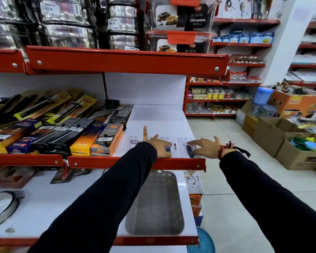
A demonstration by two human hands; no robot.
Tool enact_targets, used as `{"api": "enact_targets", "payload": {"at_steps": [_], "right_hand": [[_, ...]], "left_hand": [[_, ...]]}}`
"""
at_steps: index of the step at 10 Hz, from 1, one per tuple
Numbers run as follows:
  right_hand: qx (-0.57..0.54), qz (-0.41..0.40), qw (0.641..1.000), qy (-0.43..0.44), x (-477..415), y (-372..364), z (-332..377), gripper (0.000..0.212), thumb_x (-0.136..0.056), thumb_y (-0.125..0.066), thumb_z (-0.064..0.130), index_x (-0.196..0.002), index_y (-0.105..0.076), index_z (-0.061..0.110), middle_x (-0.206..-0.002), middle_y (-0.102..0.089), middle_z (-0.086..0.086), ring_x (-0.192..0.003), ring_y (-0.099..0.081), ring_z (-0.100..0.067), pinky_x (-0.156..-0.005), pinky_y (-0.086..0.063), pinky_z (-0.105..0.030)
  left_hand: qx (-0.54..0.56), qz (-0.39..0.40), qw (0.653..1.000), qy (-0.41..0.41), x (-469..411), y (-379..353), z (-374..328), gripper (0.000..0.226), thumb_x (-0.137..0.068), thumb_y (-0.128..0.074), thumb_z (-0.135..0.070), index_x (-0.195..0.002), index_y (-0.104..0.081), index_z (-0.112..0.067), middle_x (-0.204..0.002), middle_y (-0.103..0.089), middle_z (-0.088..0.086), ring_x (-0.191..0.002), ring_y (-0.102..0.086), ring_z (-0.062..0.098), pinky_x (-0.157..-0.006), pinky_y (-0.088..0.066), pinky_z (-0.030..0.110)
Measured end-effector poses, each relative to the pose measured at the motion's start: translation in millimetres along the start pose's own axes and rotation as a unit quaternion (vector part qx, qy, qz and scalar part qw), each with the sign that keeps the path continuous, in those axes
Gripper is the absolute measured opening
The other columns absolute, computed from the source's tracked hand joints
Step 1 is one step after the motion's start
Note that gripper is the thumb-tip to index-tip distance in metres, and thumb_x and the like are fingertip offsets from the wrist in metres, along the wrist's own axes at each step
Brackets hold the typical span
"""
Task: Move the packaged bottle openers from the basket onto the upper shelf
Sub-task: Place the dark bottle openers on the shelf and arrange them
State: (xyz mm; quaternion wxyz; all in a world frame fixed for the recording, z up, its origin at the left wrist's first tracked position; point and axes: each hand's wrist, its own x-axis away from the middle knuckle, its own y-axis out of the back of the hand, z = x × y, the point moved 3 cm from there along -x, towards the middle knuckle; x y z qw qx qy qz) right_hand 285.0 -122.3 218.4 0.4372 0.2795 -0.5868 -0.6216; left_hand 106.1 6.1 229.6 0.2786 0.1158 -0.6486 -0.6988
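Note:
Several flat packaged bottle openers lie side by side at the front right of the upper shelf [159, 117], white with a red front lip. My left hand [158, 145] rests flat on the middle packs [133, 142], fingers spread. My right hand [203, 146] lies flat with fingertips on the rightmost pack [187, 147], which holds a dark opener. Neither hand grips anything. Below, on the lower shelf, the grey plastic basket [155, 203] shows nothing inside; my left forearm hides its left part.
Boxed lighters [106, 141] and carded kitchen tools fill the upper shelf to the left of the packs. Steel tins and food containers [182, 21] stand on the top shelf. Cardboard boxes [288, 141] crowd the floor at right. A blue basket [202, 241] sits on the floor.

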Motion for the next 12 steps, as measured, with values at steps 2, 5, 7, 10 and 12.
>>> {"api": "enact_targets", "payload": {"at_steps": [2,5,7,10,12], "right_hand": [[-0.003,-0.004,1.0,0.011,1,-1,6,0.054,-0.09,-0.048,0.05,-0.144,-0.038,0.047,-0.154,-0.045,0.009,-0.15,-0.027,-0.022,-0.116,0.006,-0.063],[-0.015,-0.009,1.0,0.013,1,-3,12,0.054,-0.091,-0.047,0.049,-0.144,-0.038,0.046,-0.151,-0.048,0.006,-0.145,-0.034,-0.02,-0.116,0.005,-0.063],[-0.024,-0.013,1.0,0.015,3,-4,18,0.054,-0.091,-0.047,0.045,-0.144,-0.038,0.046,-0.149,-0.05,0.003,-0.142,-0.039,-0.021,-0.116,0.005,-0.063],[-0.028,-0.005,1.0,0.009,4,-7,19,0.056,-0.091,-0.046,0.044,-0.145,-0.036,0.047,-0.152,-0.047,0.003,-0.144,-0.036,-0.021,-0.117,0.007,-0.063],[-0.016,-0.138,0.99,0.03,23,4,29,0.05,-0.094,-0.039,0.034,-0.144,-0.041,0.034,-0.153,-0.044,0.004,-0.139,-0.043,-0.019,-0.117,-0.01,-0.058]], "left_hand": [[0.009,0.019,1.0,0.016,-1,-3,-3,0.065,-0.09,-0.027,-0.071,-0.151,-0.027,-0.047,-0.164,-0.026,-0.013,-0.157,-0.005,0.022,-0.101,0.032,0.071],[0.012,-0.001,0.999,0.035,3,-7,-12,0.064,-0.093,-0.022,-0.068,-0.153,-0.024,-0.044,-0.162,-0.032,-0.001,-0.156,-0.007,0.029,-0.1,0.03,0.072],[-0.001,-0.014,0.999,0.046,7,-8,-12,0.064,-0.092,-0.021,-0.069,-0.151,-0.029,-0.044,-0.157,-0.041,-0.001,-0.155,-0.012,0.03,-0.098,0.032,0.071],[0.03,-0.028,0.998,0.054,9,-9,-13,0.058,-0.096,-0.016,-0.06,-0.151,-0.028,-0.044,-0.156,-0.043,-0.004,-0.155,-0.012,0.031,-0.097,0.032,0.072],[0.056,-0.089,0.993,0.044,25,0,-9,0.055,-0.099,-0.015,-0.051,-0.153,-0.022,-0.044,-0.164,-0.028,-0.004,-0.155,-0.014,0.028,-0.108,0.025,0.069]]}}
